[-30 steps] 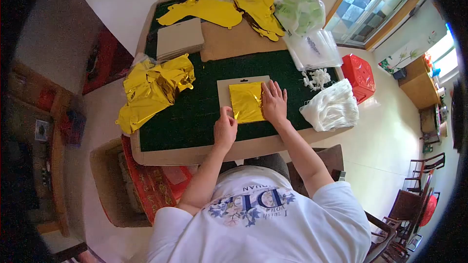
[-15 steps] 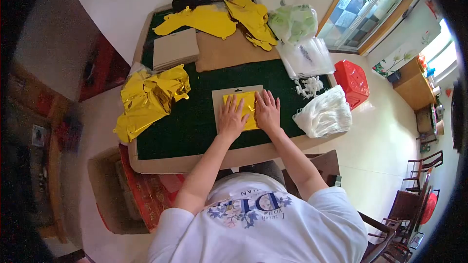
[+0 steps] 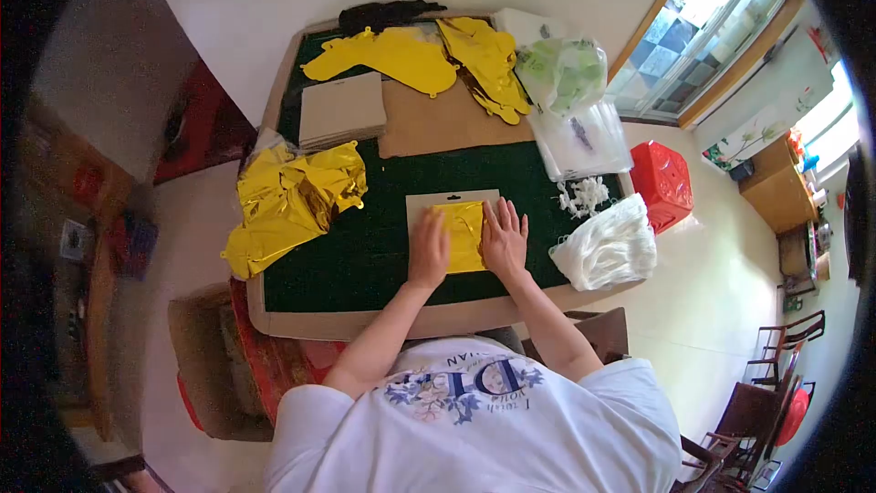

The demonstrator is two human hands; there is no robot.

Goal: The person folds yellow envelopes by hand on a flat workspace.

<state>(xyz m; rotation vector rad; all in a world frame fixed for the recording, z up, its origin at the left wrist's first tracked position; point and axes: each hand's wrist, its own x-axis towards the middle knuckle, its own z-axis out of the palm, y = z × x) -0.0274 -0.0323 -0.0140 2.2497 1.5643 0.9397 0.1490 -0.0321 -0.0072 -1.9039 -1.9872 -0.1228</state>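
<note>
A folded gold foil balloon (image 3: 466, 239) lies as a flat rectangle on a beige cardboard card (image 3: 422, 204) with a hang slot at its top edge. My right hand (image 3: 505, 239) rests flat along the foil's right edge, fingers stretched toward the slot end. Along the left side of the foil is my left hand (image 3: 429, 251), its outstretched fingers somewhat blurred, over the card's left part. Neither hand grips anything. Beneath the card is the dark green table cover (image 3: 365, 256).
Loose gold foil balloons (image 3: 297, 196) lie at left, with flat yellow ones (image 3: 392, 57) at the back. A stack of cards (image 3: 342, 111) sits back left. Clear plastic bags (image 3: 584, 141), small white pieces (image 3: 584, 194) and a white string bundle (image 3: 607, 246) line the right. A red stool (image 3: 661, 184) stands beyond.
My left hand has slid left off the middle of the foil to its left side, uncovering more gold. My right hand stays at the right edge. The view has shifted slightly.
</note>
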